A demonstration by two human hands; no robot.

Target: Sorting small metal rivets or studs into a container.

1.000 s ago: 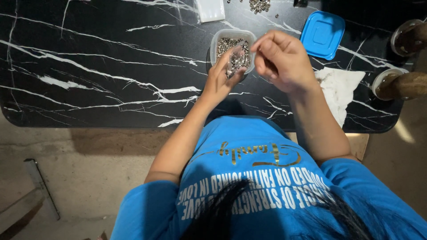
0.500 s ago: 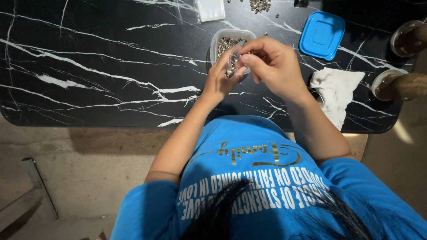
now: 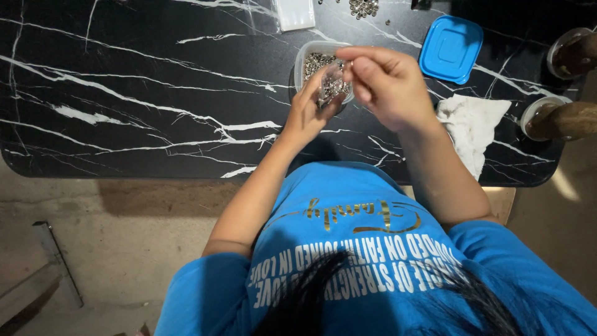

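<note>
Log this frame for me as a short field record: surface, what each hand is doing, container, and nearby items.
surface: black marble-pattern table with white veins
left hand: holds a small clear plastic bag of tiny silver metal pieces
right hand: fingers at the bag's top
container: clear square plastic tub with the same silver pieces, under the hands
lid: blue square plastic lid, lying apart from the tub
cloth: crumpled white cloth beside the right forearm

Small metal pieces (image 3: pixel 331 87) blurred between hands; container (image 3: pixel 311 53) partly hidden
</note>
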